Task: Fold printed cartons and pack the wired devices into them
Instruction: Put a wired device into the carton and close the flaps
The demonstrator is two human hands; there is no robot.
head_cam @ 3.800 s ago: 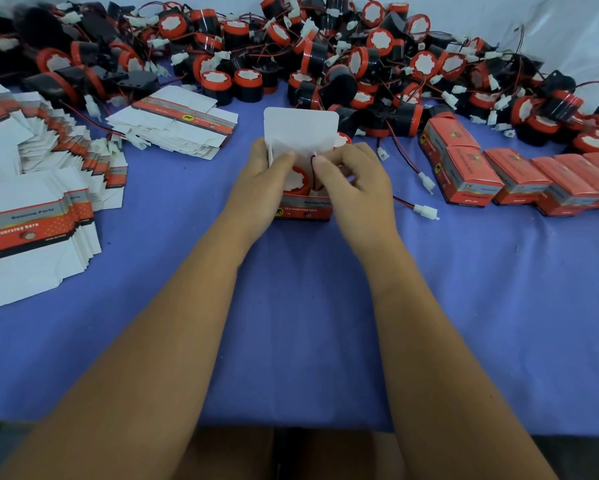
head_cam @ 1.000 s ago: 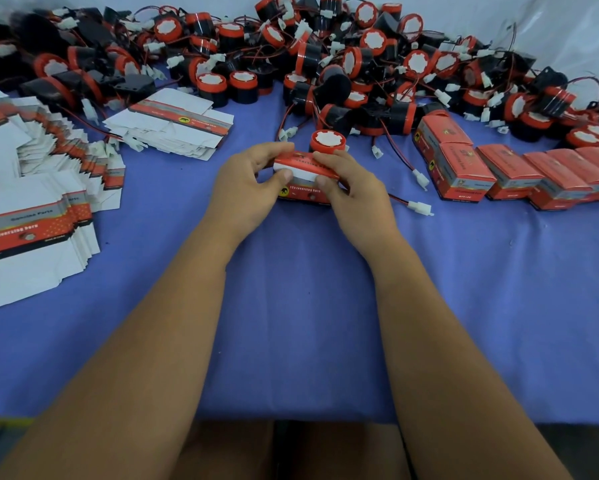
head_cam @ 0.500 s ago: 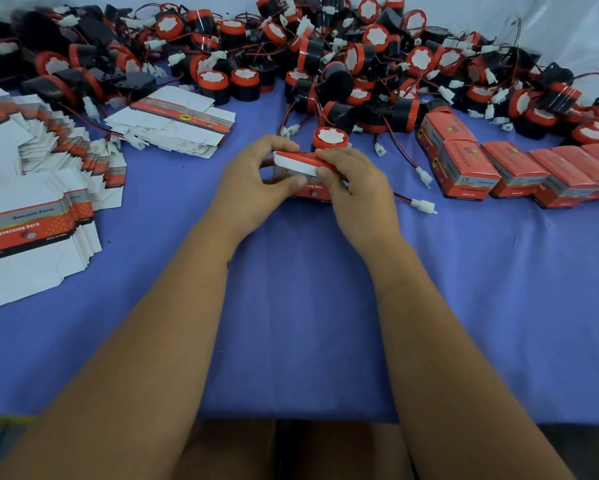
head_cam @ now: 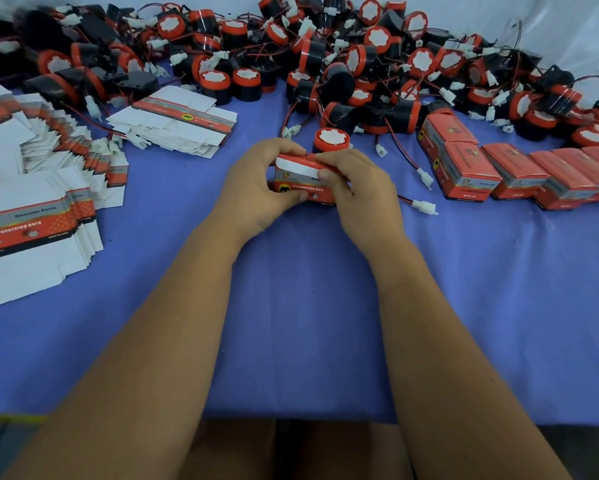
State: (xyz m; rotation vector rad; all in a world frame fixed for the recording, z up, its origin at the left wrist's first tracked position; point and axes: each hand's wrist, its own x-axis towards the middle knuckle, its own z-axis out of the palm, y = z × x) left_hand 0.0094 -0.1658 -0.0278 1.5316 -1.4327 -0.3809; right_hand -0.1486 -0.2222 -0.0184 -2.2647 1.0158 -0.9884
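Observation:
A red printed carton (head_cam: 303, 181) stands on the blue cloth at table centre. My left hand (head_cam: 260, 183) grips its left side, thumb on the front face. My right hand (head_cam: 357, 185) holds the right side, fingers curled over the red lid, whose white tuck flap (head_cam: 296, 166) points down at the front. What is inside the carton is hidden. A loose red-and-black wired device (head_cam: 331, 140) stands just behind the carton. A white plug (head_cam: 426, 206) on a red-black wire lies right of my right hand.
A large heap of wired devices (head_cam: 326, 57) fills the back of the table. Flat unfolded cartons (head_cam: 31, 202) are stacked at the left, another stack (head_cam: 180, 123) behind. A row of closed red cartons (head_cam: 520, 171) lies at the right. Bare blue cloth (head_cam: 308, 306) spreads in front.
The carton's tall white lid, upright 3.8 s ago, has been folded down over the top. Over the last second the white flap has turned down toward the front.

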